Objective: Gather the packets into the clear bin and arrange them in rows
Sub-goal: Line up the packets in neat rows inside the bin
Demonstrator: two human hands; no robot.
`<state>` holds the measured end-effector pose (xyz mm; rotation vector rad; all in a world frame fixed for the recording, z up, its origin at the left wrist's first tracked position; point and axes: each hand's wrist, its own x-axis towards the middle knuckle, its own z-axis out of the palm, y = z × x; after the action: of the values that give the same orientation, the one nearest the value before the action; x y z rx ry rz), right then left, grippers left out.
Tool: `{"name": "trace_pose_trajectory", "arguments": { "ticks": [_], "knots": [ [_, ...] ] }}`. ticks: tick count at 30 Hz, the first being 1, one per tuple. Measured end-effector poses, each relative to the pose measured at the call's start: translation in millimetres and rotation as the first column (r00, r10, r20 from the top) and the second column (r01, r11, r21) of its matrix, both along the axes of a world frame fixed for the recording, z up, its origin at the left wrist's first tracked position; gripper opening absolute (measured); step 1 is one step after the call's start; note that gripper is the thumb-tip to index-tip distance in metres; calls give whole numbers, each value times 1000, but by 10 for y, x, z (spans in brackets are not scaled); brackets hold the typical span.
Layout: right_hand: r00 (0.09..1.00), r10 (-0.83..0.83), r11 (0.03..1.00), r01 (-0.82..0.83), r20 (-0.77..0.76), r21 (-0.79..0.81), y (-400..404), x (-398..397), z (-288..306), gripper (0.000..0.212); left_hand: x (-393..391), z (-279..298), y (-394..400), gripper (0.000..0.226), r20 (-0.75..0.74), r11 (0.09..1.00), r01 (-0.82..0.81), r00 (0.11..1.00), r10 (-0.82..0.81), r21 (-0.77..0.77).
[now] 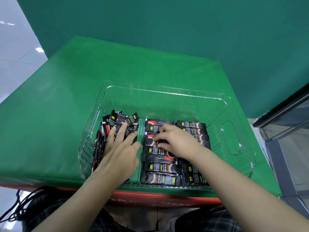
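The clear bin [167, 97] sits on a green cloth [66, 97], and every packet in view already lies inside it, so the gathering looks done and the step in hand is the arranging.

At the bin's left end lies a loose heap of packets [117, 121], fanned out and tilted, some standing on edge against the left wall. The left hand [120, 148] rests flat on this heap with fingers spread and extended; it presses down but closes around nothing. To work well here, it should steady the heap and slide off one packet at a time, rather than drag several and spill the pile toward the tidy side.

Right of the heap, past a strip of bare bin floor, runs the middle row [158, 164], packets laid crosswise and stacked from the bin's near wall toward its far wall. The right hand [175, 141] hovers over this row, fingers curled, the thumb and fingertips [159, 145] pinching or nudging one packet; I cannot tell whether it is lifted or only pushed. Each packet should be squared against its neighbour and kept flat, ends aligned.

Nearer the bin's right end lies a second row [192, 131], partly hidden under the right forearm.

The packets are slim, flat sachets of glossy black film with red and yellow print and crimped ends; they probably slip easily over each other. The bin is thin, rigid, transparent plastic with rounded corners, ribbed walls and a handle cutout [231, 138] at its right end.
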<state>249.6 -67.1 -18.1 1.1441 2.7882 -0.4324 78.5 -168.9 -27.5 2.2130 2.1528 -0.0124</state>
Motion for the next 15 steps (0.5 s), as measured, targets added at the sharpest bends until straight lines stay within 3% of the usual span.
{"name": "trace_pose_trajectory", "arguments": {
  "ticks": [11, 15],
  "knots": [
    [1000, -16, 1000, 16, -23, -11, -21, 20, -2, 30, -8, -17, -5, 42, 4, 1000, 4, 1000, -4, 17],
    [988, -124, 992, 124, -96, -5, 16, 88, 67, 30, -14, -25, -6, 42, 8, 1000, 5, 1000, -5, 27]
  ]
}}
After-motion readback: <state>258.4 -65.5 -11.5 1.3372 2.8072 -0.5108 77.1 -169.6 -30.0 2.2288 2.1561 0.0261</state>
